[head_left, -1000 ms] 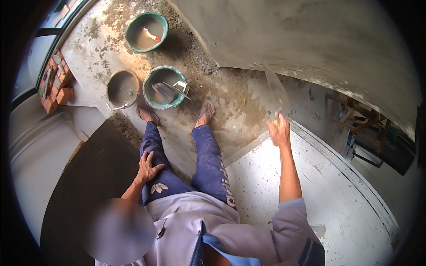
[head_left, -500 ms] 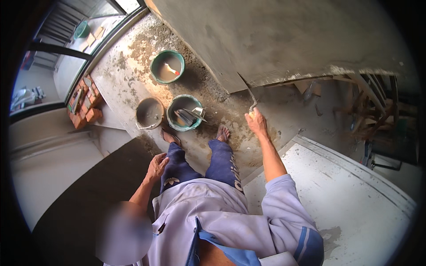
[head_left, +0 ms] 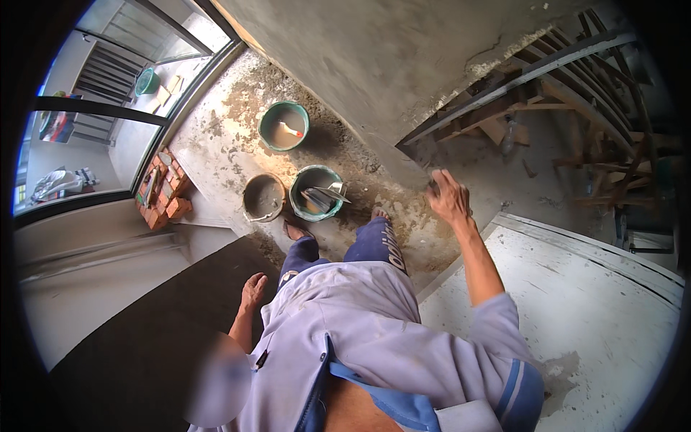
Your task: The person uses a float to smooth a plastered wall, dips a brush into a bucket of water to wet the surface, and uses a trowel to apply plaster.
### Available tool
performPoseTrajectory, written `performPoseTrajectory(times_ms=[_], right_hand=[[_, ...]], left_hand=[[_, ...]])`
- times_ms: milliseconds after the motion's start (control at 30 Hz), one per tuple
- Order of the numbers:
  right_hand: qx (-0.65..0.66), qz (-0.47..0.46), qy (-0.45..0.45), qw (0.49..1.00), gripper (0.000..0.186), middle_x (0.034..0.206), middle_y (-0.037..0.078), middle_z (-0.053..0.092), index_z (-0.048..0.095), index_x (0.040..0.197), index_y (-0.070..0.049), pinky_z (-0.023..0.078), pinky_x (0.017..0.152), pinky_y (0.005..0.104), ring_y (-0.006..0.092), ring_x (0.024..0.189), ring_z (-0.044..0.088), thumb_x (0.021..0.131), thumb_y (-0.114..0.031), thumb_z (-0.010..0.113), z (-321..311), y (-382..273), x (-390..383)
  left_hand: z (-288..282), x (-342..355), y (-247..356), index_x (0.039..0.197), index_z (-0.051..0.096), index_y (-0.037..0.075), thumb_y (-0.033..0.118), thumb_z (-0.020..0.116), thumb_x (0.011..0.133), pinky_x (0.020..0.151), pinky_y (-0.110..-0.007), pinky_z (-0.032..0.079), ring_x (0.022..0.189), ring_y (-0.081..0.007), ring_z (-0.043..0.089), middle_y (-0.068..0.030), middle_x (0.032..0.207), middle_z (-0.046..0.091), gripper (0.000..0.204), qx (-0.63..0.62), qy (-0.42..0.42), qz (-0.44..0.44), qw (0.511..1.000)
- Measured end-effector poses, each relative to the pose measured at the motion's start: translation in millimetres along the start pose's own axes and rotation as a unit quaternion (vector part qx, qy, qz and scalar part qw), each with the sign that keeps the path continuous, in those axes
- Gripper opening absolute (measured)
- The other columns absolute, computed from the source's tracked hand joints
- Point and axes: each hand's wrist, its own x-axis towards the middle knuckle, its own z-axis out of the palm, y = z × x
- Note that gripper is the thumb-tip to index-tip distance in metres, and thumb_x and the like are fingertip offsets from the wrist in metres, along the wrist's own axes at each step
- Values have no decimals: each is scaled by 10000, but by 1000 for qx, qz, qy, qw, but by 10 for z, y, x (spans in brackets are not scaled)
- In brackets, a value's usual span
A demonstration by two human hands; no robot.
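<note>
Right hand (head_left: 448, 196) raised near the grey plastered wall (head_left: 360, 65), fingers curled loosely; something dark sits at the fingertips, too blurred to tell whether it's gripped. Left hand (head_left: 253, 289) hangs low by the thigh, fingers relaxed and slightly spread, holding nothing. Nearest work items: green bucket (head_left: 315, 193) just ahead of the bare feet, metal trowels resting inside it; a grey-brown bucket (head_left: 263, 196) touching it on the left; a second green bucket (head_left: 283, 126) farther out along the wall's foot, with a light tool in it. The concrete floor (head_left: 216, 144) there is crusted with mortar spill. Brick stack (head_left: 162, 193) at the floor's left edge, by the glass panel. Risks: bare feet close to the bucket, so a misstep could tip it; gritty spill underfoot could cause a slip; the white surface (head_left: 576, 309) edge on the right is a trip point.
</note>
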Motion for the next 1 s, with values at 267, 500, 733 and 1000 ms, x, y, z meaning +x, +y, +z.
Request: performPoseTrajectory(times_ms=[267, 500, 733, 1000], right_hand=[[-71, 20, 45, 996, 305, 1015, 168, 676, 558, 1119, -133, 549, 697, 519, 435, 894, 666, 863, -211, 704, 215, 794, 912], [-99, 76, -17, 992, 360, 1145, 205, 622, 558, 1170, -100, 535, 763, 543, 446, 984, 634, 838, -107, 695, -352, 972, 339], [162, 171, -242, 941, 336, 710, 95, 613, 606, 900, 17, 531, 569, 373, 222, 611, 609, 894, -311, 682, -548, 734, -1003], [500, 372, -211, 753, 305, 663, 25, 555, 481, 954, -94, 470, 379, 277, 109, 466, 536, 843, -148, 759, 295, 154, 291]], left_hand=[[86, -296, 1106, 1343, 588, -14, 380, 603, 988, 1036, -351, 453, 1216, -248, 610, -163, 1291, 656, 531, -60, -2, 32, 998], [466, -386, 1038, 1359, 588, 13, 406, 588, 1001, 1034, -335, 445, 1213, -219, 596, -134, 1293, 655, 532, -98, -8, 43, 994], [870, -762, 386, 1324, 592, -36, 390, 649, 964, 984, -340, 475, 1132, -226, 624, -126, 1223, 674, 560, -182, -13, -30, 983], [407, -281, 1033, 1303, 603, -34, 436, 656, 955, 965, -348, 489, 1109, -213, 641, -127, 1166, 703, 587, -71, -51, 61, 994]])
